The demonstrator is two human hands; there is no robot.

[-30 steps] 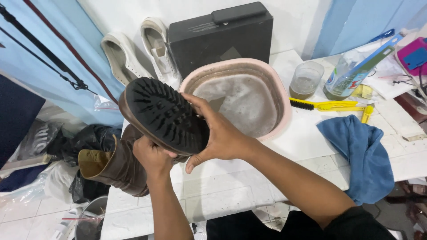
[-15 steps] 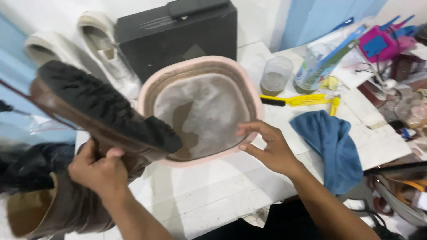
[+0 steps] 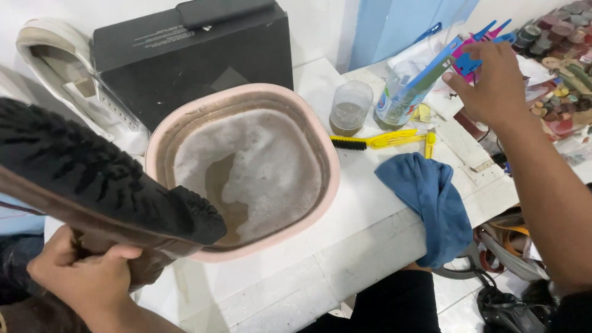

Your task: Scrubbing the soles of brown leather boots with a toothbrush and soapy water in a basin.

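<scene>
My left hand (image 3: 80, 277) grips a brown boot (image 3: 92, 179) at the lower left. The boot is turned so that its black lugged sole faces up, and its toe reaches over the rim of a pink basin (image 3: 320, 203) holding grey soapy water. My right hand (image 3: 493, 83) is stretched out to the upper right. Its fingers are spread, and the fingertips rest at a cluster of blue plastic-handled tools (image 3: 470, 60) beside a pink item. Nothing is visibly held in it.
A blue cloth (image 3: 431, 203) hangs over the white table's edge. A yellow brush (image 3: 376, 142), a plastic cup (image 3: 349, 108) and a bottle (image 3: 401, 102) stand behind it. A black box (image 3: 191, 61) and a white sneaker (image 3: 74, 86) sit at the back. Clutter fills the far right.
My right hand left the basin's rim and reached up to the right, to the blue tools. My left hand kept the boot, which now hangs partly over the basin.
</scene>
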